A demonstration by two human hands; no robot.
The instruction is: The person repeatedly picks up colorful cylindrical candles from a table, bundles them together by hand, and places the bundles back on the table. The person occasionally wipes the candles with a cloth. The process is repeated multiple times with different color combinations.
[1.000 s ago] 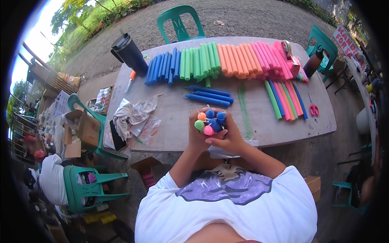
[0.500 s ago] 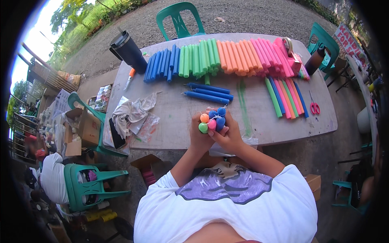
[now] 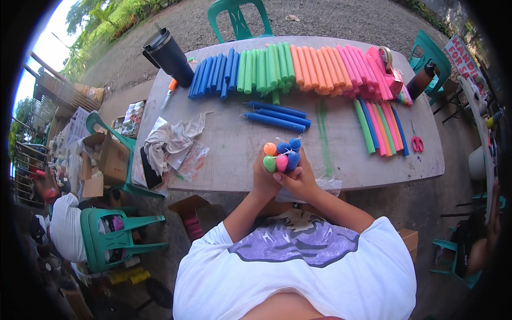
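Observation:
Between my two hands is an upright bundle of candles (image 3: 281,162), with orange, green, pink and several blue ends and their white wicks facing up. My left hand (image 3: 262,175) wraps the bundle's left side. My right hand (image 3: 300,182) closes around the right side, its thumb across the front below the pink and blue ends. Just beyond the hands, three loose blue candles (image 3: 276,120) lie on the table (image 3: 234,160). A separate flat row of mixed-colour candles (image 3: 381,129) lies to the right, beside pink-handled scissors (image 3: 417,143).
Along the far side lie stacked blue (image 3: 214,73), green (image 3: 264,69), orange (image 3: 321,69) and pink candles (image 3: 362,72). A dark tumbler (image 3: 169,57), an orange-handled knife (image 3: 169,92) and crumpled cloth (image 3: 173,140) are at left. A tape dispenser (image 3: 392,80) and bottle (image 3: 420,80) stand far right.
The candle ends in my hands have tilted slightly and sit a little more evenly. Both hands keep their hold in nearly the same place. The view has shifted slightly.

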